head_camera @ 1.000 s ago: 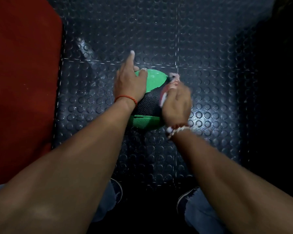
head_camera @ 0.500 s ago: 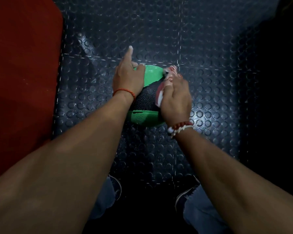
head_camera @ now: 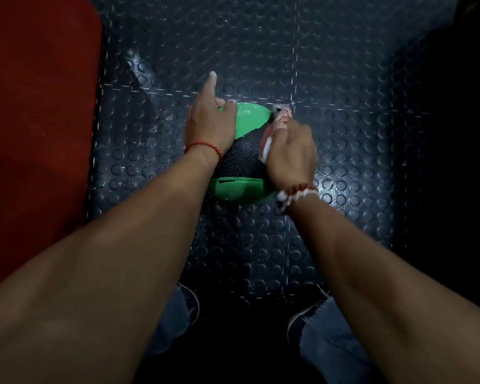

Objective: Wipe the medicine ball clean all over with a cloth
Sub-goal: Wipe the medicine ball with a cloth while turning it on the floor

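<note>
A green and black medicine ball (head_camera: 247, 159) sits on the studded rubber floor between my hands. My left hand (head_camera: 209, 126) rests on the ball's upper left side, index finger pointing straight away from me, the other fingers lying over the green panel. My right hand (head_camera: 290, 153) grips a red and white cloth (head_camera: 272, 131) and presses it against the ball's right side. A bit of the cloth sticks out beyond my fingers at the far edge of the ball.
Dark studded rubber tiles (head_camera: 330, 65) cover the floor all round. A red mat (head_camera: 36, 120) lies along the left. My two shoes (head_camera: 302, 317) and jean cuffs show at the bottom. The right side is in deep shadow.
My right hand with the cloth has slid from the ball's near right side toward the far right edge. The left hand has kept its place on the ball.
</note>
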Demonstrator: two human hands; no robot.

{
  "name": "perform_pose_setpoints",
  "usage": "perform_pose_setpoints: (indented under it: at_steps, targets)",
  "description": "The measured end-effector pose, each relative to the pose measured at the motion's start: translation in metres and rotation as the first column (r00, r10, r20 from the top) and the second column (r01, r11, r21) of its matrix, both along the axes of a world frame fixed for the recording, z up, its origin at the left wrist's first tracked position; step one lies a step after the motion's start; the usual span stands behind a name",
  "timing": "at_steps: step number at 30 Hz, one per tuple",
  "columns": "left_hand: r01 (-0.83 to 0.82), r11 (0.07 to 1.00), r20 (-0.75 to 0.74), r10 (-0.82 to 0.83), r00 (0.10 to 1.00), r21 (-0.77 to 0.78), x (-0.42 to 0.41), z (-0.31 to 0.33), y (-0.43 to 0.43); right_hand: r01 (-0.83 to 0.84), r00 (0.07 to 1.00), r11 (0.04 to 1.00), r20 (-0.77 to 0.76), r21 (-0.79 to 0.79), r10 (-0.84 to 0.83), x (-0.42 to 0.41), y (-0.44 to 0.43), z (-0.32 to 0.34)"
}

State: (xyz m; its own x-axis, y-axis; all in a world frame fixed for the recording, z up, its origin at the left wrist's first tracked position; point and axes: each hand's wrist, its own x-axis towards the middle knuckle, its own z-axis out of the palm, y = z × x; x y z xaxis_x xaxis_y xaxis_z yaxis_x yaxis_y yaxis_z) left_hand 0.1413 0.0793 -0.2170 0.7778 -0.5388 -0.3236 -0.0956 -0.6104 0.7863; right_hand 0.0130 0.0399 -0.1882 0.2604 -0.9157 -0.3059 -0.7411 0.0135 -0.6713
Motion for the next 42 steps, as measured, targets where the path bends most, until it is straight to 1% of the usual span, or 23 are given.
perform_pose_setpoints:
  at_steps: [2, 4, 5, 7, 10, 12, 13, 14, 16, 18, 19, 21, 24, 26, 28, 30, 31, 33, 35, 37, 38, 40, 42]
  targets:
    - [0.015, 1.000, 0.004, -0.015, 1.000, 0.004, 0.002, 0.000, 0.002, -0.129, 0.991, 0.977, 0.002, -0.169, 0.131, 0.000, 0.016, 0.003]
    - [0.031, 0.999, -0.011, -0.031, 0.999, -0.010, 0.002, -0.002, 0.005, -0.214, 0.976, 0.954, -0.005, -0.212, 0.218, 0.003, 0.010, 0.007]
    - [0.030, 0.999, -0.025, -0.031, 0.999, -0.023, 0.001, -0.002, 0.006, -0.240, 0.971, 0.953, -0.021, -0.184, 0.240, 0.004, 0.003, 0.006]
    - [0.011, 0.999, -0.058, -0.014, 0.998, -0.042, 0.001, -0.002, 0.008, -0.232, 0.973, 0.971, -0.032, -0.057, 0.230, 0.008, -0.019, 0.001]
    - [-0.007, 0.999, -0.067, 0.004, 0.998, -0.040, 0.000, -0.001, 0.006, -0.111, 0.994, 0.985, 0.011, 0.136, 0.110, 0.006, -0.041, -0.005]
    - [-0.006, 1.000, -0.059, 0.005, 0.998, -0.025, -0.001, 0.001, 0.004, -0.044, 0.999, 0.984, 0.005, 0.174, 0.044, 0.004, -0.038, -0.003]
    - [-0.005, 1.000, -0.053, 0.004, 0.999, -0.020, -0.001, 0.002, 0.004, -0.033, 0.999, 0.989, -0.007, 0.145, 0.034, 0.003, -0.030, -0.001]
    - [0.000, 1.000, -0.047, -0.001, 0.999, -0.014, -0.001, 0.003, 0.004, -0.048, 0.998, 0.996, -0.028, 0.069, 0.050, 0.002, -0.019, 0.000]
    - [0.022, 1.000, -0.028, -0.022, 0.999, -0.001, -0.001, 0.005, 0.004, -0.172, 0.985, 0.977, -0.038, -0.128, 0.169, 0.003, 0.002, 0.008]
    - [0.052, 0.999, -0.021, -0.052, 0.998, -0.004, -0.002, 0.006, 0.006, -0.283, 0.959, 0.933, -0.033, -0.222, 0.283, 0.008, 0.004, 0.013]
    - [0.057, 0.998, -0.026, -0.058, 0.998, -0.011, -0.001, 0.006, 0.007, -0.316, 0.949, 0.925, -0.051, -0.212, 0.312, 0.012, -0.001, 0.014]
    - [0.040, 0.999, -0.043, -0.041, 0.998, -0.022, -0.001, 0.005, 0.009, -0.331, 0.943, 0.938, -0.077, -0.100, 0.324, 0.017, -0.018, 0.010]
    - [-0.007, 0.999, -0.059, 0.004, 0.998, -0.042, -0.002, 0.006, 0.009, -0.221, 0.974, 0.966, -0.013, 0.133, 0.225, 0.014, -0.046, 0.002]
    - [-0.004, 1.000, -0.045, 0.003, 0.999, -0.019, -0.003, 0.006, 0.007, -0.173, 0.982, 0.972, -0.043, 0.160, 0.182, 0.006, -0.048, -0.003]
    - [-0.004, 1.000, -0.006, 0.004, 1.000, 0.002, -0.002, 0.004, 0.005, -0.068, 0.996, 0.990, -0.056, 0.121, 0.076, -0.003, -0.033, -0.008]
    - [-0.013, 1.000, 0.001, 0.013, 1.000, 0.000, -0.001, 0.004, 0.005, 0.043, 0.999, 0.994, -0.012, 0.102, -0.042, -0.005, -0.007, -0.003]
    - [-0.010, 1.000, -0.004, 0.010, 1.000, 0.004, 0.000, 0.005, 0.005, 0.030, 1.000, 0.999, 0.002, 0.043, -0.030, -0.002, 0.003, 0.001]
    - [0.010, 1.000, 0.003, -0.010, 1.000, 0.007, 0.001, 0.005, 0.007, -0.108, 0.994, 0.988, -0.009, -0.113, 0.107, 0.004, 0.009, 0.008]
    - [0.021, 1.000, 0.000, -0.021, 1.000, 0.001, 0.001, 0.005, 0.010, -0.248, 0.969, 0.955, -0.032, -0.160, 0.246, 0.014, -0.002, 0.012]
    - [0.029, 0.999, -0.018, -0.029, 0.999, 0.021, 0.003, 0.004, 0.010, -0.275, 0.961, 0.960, -0.025, -0.051, 0.274, 0.021, -0.019, 0.009]
    - [0.031, 0.999, -0.031, -0.030, 0.999, 0.029, 0.003, 0.003, 0.010, -0.244, 0.970, 0.969, -0.010, 0.032, 0.244, 0.022, -0.029, 0.007]
    - [0.027, 0.999, -0.046, -0.026, 0.999, 0.033, 0.002, 0.002, 0.009, -0.139, 0.990, 0.973, 0.019, 0.183, 0.138, 0.018, -0.044, 0.006]
    - [0.013, 0.999, -0.053, -0.012, 0.999, 0.030, 0.002, 0.002, 0.009, -0.039, 0.999, 0.965, 0.028, 0.260, 0.033, 0.010, -0.044, 0.005]
